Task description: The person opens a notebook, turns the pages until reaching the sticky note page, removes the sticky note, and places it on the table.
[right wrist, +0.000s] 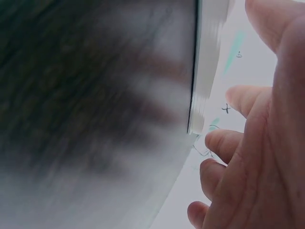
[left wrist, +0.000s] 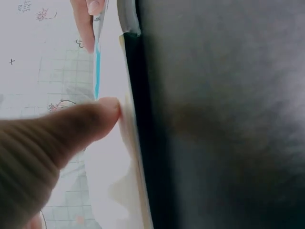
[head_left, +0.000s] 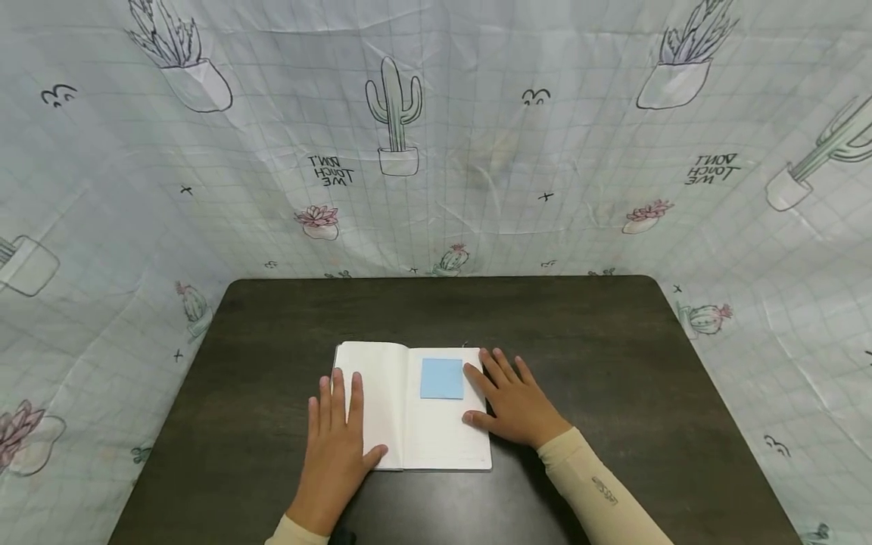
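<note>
An open notebook with blank white pages lies on the dark table. On its right page, toward the top, sits a light blue sticky note. My left hand rests at the notebook's left edge, fingers straight and thumb on the lower left page. In the left wrist view that thumb lies at the page edge, above the dark cover. My right hand is spread over the right edge, its index fingertip close beside the note. From the right wrist, the notebook's page block shows beside the spread fingers.
The dark wooden table extends around the notebook on all sides. A white grid-patterned cloth printed with cacti hangs behind the table and along both sides. A small black object shows at the bottom edge beside the left wrist.
</note>
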### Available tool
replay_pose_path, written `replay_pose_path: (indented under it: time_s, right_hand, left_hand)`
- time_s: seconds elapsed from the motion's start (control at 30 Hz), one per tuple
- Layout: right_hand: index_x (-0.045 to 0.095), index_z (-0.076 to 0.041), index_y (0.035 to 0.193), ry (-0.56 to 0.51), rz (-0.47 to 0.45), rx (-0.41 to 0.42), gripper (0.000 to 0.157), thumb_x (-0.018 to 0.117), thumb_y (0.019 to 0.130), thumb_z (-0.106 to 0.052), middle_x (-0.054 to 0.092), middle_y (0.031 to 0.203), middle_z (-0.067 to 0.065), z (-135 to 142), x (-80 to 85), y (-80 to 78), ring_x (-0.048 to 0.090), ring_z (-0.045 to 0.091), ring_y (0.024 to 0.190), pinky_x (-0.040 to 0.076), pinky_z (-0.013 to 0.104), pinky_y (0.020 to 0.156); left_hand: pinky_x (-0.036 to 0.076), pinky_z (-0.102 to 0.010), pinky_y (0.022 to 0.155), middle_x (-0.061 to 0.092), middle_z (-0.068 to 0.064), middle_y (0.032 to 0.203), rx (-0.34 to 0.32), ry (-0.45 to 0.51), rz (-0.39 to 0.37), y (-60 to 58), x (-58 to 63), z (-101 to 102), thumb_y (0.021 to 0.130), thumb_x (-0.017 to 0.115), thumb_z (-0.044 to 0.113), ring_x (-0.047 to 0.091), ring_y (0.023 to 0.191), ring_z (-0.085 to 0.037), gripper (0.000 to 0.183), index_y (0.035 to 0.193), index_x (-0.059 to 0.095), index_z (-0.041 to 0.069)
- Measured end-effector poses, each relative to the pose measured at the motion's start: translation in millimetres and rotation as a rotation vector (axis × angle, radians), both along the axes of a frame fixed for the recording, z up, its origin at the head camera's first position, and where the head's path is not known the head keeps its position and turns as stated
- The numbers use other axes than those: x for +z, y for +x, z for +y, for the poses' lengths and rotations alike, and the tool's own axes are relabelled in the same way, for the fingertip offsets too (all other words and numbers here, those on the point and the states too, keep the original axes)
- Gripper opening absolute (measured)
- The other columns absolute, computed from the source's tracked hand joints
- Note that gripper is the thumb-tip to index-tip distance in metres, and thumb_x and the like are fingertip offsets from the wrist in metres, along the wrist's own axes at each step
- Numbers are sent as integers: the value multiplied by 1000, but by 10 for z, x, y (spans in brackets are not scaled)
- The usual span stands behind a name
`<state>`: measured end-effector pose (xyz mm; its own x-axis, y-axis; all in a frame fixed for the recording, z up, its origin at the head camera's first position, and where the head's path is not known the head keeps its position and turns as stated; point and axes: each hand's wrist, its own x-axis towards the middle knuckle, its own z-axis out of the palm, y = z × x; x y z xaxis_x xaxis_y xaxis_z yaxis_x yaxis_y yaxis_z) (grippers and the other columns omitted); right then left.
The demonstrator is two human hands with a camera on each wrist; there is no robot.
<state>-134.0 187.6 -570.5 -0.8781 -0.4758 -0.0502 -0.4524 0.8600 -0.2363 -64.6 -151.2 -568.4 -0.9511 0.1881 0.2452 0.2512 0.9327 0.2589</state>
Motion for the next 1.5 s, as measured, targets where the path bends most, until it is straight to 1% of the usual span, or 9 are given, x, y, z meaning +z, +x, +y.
replay_pose_path:
  time_s: [0.2, 0.37, 0.47, 0.6, 0.67, 0.77, 0.97, 1.23, 1.5]
  right_hand:
    - [36, -22, 171, -20, 45, 6, 88, 54, 102, -74, 26, 178, 18, 20, -74, 14, 20, 42, 165, 15, 70, 128]
    - [37, -20, 170, -23, 30, 9, 88, 56, 102, -72, 26, 177, 19, -4, -58, 29, 20, 43, 165, 14, 70, 128]
    - [36, -20, 171, -4, 13, 7, 88, 57, 102, -71, 25, 178, 19, -21, -49, 43, 19, 43, 165, 13, 70, 129]
    - [35, -20, 171, 20, 2, 2, 88, 55, 103, -72, 24, 178, 18, -38, -53, 61, 18, 42, 165, 13, 70, 129]
    - [35, -21, 171, 26, -3, -2, 88, 54, 103, -72, 24, 178, 17, -46, -54, 66, 17, 41, 166, 13, 69, 129]
    - [35, -21, 171, 30, -9, -1, 88, 52, 103, -73, 23, 178, 17, -56, -65, 70, 16, 41, 166, 12, 69, 130]
    - [34, -21, 172, 26, -14, 6, 88, 52, 103, -74, 22, 179, 16, -75, -95, 89, 15, 40, 166, 12, 68, 130]
    - [34, -20, 172, 16, 1, 15, 88, 54, 103, -71, 23, 179, 17, -89, -118, 97, 17, 41, 166, 13, 69, 129]
    - [33, -20, 172, 24, 20, 9, 89, 57, 103, -70, 21, 179, 17, -35, -72, 25, 15, 40, 166, 12, 69, 130]
  left_hand:
    - [32, -62, 125, 16, -27, 177, -222, -31, 83, -64, -29, 84, 74, 98, 17, 24, 162, -49, 126, 172, 20, 3]
    - [39, -61, 122, 22, -29, 176, -293, -38, 101, -56, -56, 163, 80, 82, 8, 28, 160, -49, 108, 171, 24, 1]
    - [37, -61, 123, 23, -28, 176, -288, -39, 67, -26, -76, 203, 88, 79, 15, 28, 161, -48, 100, 171, 25, 1]
    - [29, -61, 127, 16, -23, 179, -252, -63, -55, 18, -85, 239, 99, 75, 41, 19, 165, -44, 99, 173, 20, 6]
    - [23, -60, 130, 12, -21, 180, -234, -83, -117, 32, -90, 246, 101, 70, 55, 13, 166, -42, 101, 174, 18, 9]
    - [17, -60, 131, 9, -20, 181, -215, -98, -172, 49, -110, 240, 102, 62, 66, 9, 167, -41, 101, 174, 19, 11]
    - [15, -62, 131, 14, -21, 180, -194, -65, -220, 80, -174, 218, 100, 60, 70, 11, 167, -42, 99, 173, 27, 12]
    - [14, -63, 131, 14, -20, 180, -172, -69, -288, 78, -242, 195, 100, 55, 75, 11, 167, -42, 101, 173, 27, 11]
    - [14, -65, 130, 14, -19, 180, -179, -41, -286, -44, -277, 235, 100, 53, 76, 11, 167, -42, 101, 173, 27, 10]
